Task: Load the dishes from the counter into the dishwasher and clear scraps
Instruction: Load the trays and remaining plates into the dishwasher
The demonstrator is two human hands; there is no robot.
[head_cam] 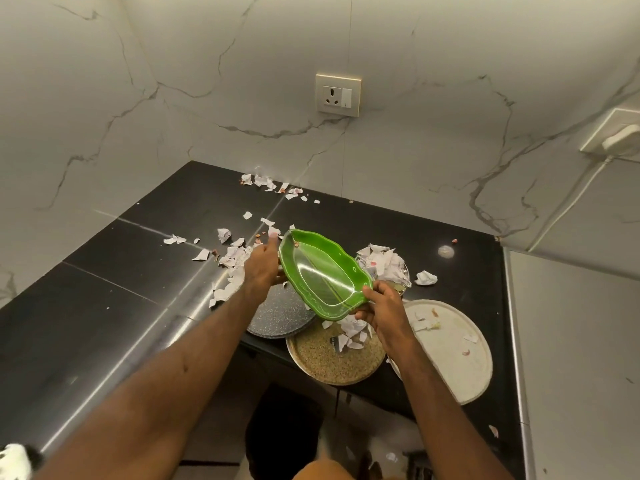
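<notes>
Frame centre: left hand (265, 268) curls round the far end of a glossy green leaf-shaped dish (322, 277), right hand (381, 311) pinches its near rim, tilting it, probably to tip leftovers onto the torn paper scraps (349, 330) below.

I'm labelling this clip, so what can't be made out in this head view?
All head view.
- Grey speckled plate: partly hidden behind green leaf dish and left hand.
- Fingertips of left hand: behind the dish.
- Print on paper scraps: too small.
- Dark shape below the counter: too dim to identify.

glossy green dish (323, 275), polished black counter (145, 271)
</notes>
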